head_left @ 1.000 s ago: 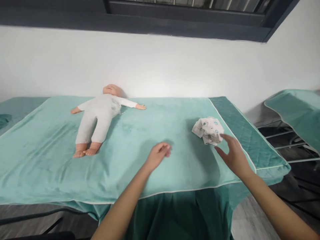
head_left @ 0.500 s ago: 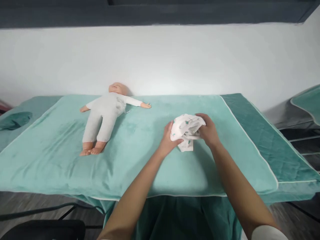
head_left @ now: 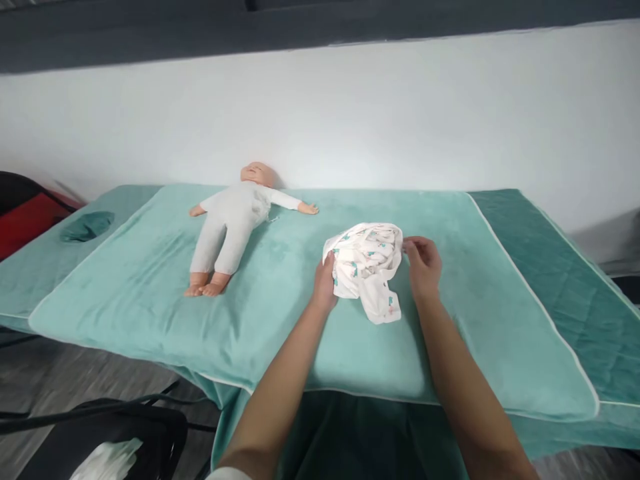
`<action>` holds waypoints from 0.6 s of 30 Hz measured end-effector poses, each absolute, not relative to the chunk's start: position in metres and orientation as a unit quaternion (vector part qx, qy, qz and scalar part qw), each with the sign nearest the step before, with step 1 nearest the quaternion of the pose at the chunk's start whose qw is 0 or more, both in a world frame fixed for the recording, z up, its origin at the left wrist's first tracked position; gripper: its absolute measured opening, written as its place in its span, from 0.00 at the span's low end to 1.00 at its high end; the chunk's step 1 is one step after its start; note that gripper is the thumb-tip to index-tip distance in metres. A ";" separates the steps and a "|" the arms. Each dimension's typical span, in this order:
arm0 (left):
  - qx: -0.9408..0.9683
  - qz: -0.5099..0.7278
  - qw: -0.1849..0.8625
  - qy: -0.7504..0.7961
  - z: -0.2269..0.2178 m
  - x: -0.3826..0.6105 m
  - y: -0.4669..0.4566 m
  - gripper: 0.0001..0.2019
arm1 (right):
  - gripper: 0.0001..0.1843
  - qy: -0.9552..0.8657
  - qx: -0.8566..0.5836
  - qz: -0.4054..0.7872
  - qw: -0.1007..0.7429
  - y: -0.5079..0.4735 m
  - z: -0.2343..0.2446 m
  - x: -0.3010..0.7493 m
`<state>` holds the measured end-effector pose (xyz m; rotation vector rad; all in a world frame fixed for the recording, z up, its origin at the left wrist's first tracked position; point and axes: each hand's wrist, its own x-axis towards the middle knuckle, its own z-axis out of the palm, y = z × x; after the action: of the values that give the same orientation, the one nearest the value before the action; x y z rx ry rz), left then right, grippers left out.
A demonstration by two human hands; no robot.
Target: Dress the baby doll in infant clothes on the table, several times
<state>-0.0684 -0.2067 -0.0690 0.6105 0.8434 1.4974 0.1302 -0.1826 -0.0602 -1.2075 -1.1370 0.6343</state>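
Observation:
A bunched white baby garment with a small green print is held just over the bed, a flap of it hanging toward me. My left hand grips its left edge, thumb on top and the other fingers hidden beneath. At the right edge, my right hand pinches the rim of the cloth between thumb and fingertips. A baby doll in a white one-piece with bare feet lies on its back to the left, arms spread, apart from both hands.
A light green cover lies over the darker green bed, which has a face hole at its left end. Behind stands a white wall. A black chair with a crumpled white item is at lower left; a red item sits far left.
The garment has spread wider and its flap hangs lower. My right hand has shifted to its outer right edge. The view has turned left, bringing the red item and chair further into sight.

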 end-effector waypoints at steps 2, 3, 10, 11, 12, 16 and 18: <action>0.272 0.650 0.615 0.354 -0.068 -0.068 -0.206 0.33 | 0.20 -0.591 -0.472 0.318 0.573 -0.191 -0.062 0.124; 0.277 0.649 0.617 0.349 -0.068 -0.069 -0.207 0.33 | 0.25 -0.631 -0.450 0.329 0.539 -0.193 -0.063 0.120; 0.298 0.566 0.713 0.286 -0.075 -0.077 -0.210 0.27 | 0.40 -0.662 -0.420 0.389 0.484 -0.187 -0.076 0.117; 0.289 0.565 0.719 0.285 -0.076 -0.078 -0.210 0.26 | 0.35 -0.649 -0.419 0.404 0.489 -0.186 -0.077 0.119; 0.277 0.566 0.722 0.285 -0.076 -0.078 -0.209 0.25 | 0.30 -0.638 -0.418 0.415 0.495 -0.186 -0.077 0.121; 0.209 0.592 0.717 0.304 -0.072 -0.082 -0.205 0.17 | 0.15 -0.618 -0.418 0.400 0.532 -0.186 -0.076 0.123; 0.148 0.616 0.715 0.298 -0.068 -0.086 -0.202 0.14 | 0.12 -0.602 -0.413 0.387 0.563 -0.186 -0.075 0.125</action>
<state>-0.0865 -0.2021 -0.0680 0.3283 0.6590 1.3635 0.1247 -0.1860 -0.0746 -0.9730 -1.4164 0.9106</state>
